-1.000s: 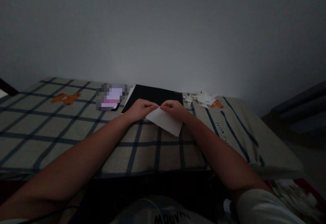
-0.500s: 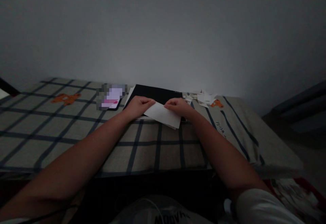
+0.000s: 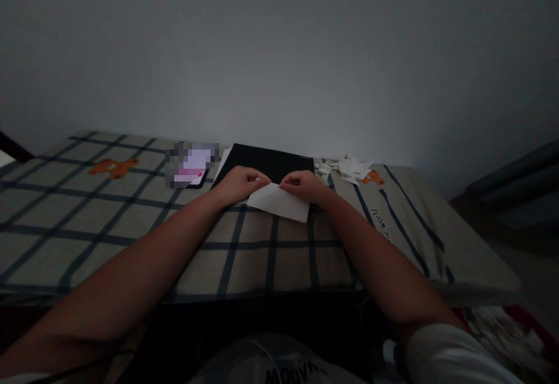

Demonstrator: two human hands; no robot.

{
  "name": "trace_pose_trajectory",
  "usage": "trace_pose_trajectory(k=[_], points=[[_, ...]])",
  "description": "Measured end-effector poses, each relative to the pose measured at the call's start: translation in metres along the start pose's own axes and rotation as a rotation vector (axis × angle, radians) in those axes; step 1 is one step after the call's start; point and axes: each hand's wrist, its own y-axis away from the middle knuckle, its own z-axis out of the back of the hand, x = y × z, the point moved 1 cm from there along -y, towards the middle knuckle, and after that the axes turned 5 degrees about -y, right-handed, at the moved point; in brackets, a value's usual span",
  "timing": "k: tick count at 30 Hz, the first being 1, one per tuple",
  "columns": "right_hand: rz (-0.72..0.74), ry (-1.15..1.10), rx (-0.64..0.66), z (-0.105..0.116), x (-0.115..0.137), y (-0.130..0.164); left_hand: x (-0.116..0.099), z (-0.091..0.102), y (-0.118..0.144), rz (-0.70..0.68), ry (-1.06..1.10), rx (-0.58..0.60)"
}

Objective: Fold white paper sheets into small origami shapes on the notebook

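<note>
Left hand (image 3: 238, 182): curled, fingertips pinched on the far left corner of the paper (image 3: 279, 202); forearm runs back toward 7 o'clock.
Right hand (image 3: 302, 184): also curled, thumb and fingers closed on the paper's far edge, just beside the left hand; forearm runs back toward 5 o'clock.
Paper: white, folded sheet, held between both hands at the middle of the view; its near edge hangs low over the bed (image 3: 131, 221), and whether it touches the cover cannot be told.
Bed: beige cover with a dark blue check, orange bear prints at 10 o'clock and 2 o'clock of the hands.
Black pad (image 3: 266, 160): flat on the bed at 12 o'clock of the hands, partly hidden by them; a white sheet edge shows at its left side.
Phone (image 3: 191, 167): lit screen, blurred out, at 10 o'clock of the left hand, just beside the black pad.
Scraps (image 3: 347, 167): small pile of white paper bits at 2 o'clock of the right hand, near the wall (image 3: 279, 52).
Light: dim, so fine creases in the paper do not show.
</note>
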Motion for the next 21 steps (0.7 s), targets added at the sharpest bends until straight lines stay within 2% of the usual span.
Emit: trace_pose_trajectory(k=[8,13,17,21], points=[[-0.001,0.003,0.005,0.015,-0.011,0.000,0.003,0.006,-0.002,0.005,-0.011,-0.102],[-0.009,-0.003,0.000,0.015,-0.015,-0.001,0.006,0.006,-0.002,-0.024,-0.059,-0.065],[0.003,0.031,-0.013,0.008,-0.011,0.000,0.006,0.004,0.000,-0.138,-0.305,-0.070],[0.076,0.075,-0.012,0.002,-0.004,0.001,0.002,0.001,0.002,-0.269,-0.573,-0.068]])
